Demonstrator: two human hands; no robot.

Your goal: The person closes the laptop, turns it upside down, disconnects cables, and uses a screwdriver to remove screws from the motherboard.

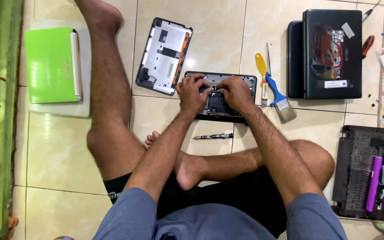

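An opened small laptop base (245,82) lies on the tiled floor in front of me, its insides showing. My left hand (193,91) rests on its left half with fingers curled down into it. My right hand (235,91) is on the right half, fingers pressed into the middle. Both hands meet near the centre of the base; what the fingertips pinch is hidden. A small screwdriver (212,137) lies on the floor just in front of the base, near my foot.
A removed bottom cover (164,55) lies upper left of the base. A blue-handled brush (278,97) and yellow pry tool (261,64) lie to its right. A black laptop (330,53) sits far right, a dismantled chassis (370,171) right front, a green laptop (52,64) left.
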